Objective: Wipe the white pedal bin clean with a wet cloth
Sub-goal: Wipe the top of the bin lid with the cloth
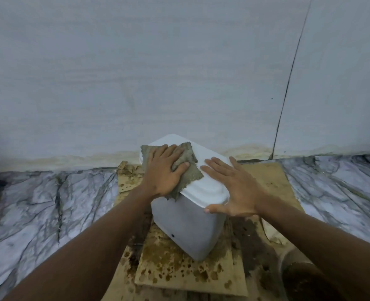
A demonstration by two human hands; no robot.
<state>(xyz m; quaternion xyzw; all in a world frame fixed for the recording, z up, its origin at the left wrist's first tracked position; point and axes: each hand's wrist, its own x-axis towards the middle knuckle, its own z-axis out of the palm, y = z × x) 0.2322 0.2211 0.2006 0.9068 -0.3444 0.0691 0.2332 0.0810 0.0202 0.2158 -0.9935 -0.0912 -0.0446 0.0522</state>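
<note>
The white pedal bin (186, 227) stands upright on stained cardboard, lid closed, close to the wall. A grey-green wet cloth (188, 170) lies spread over the left part of the lid. My left hand (165, 168) lies flat on the cloth with straight fingers, pressing it onto the lid. My right hand (232, 185) rests flat on the right side of the lid, fingers spread, thumb along the lid's front edge.
Stained, spotted cardboard sheets (179, 272) lie under the bin on a marbled floor (38, 209). A grey wall (158, 72) rises right behind the bin. A round container with dark contents (299, 276) sits at the lower right, partly behind my right forearm.
</note>
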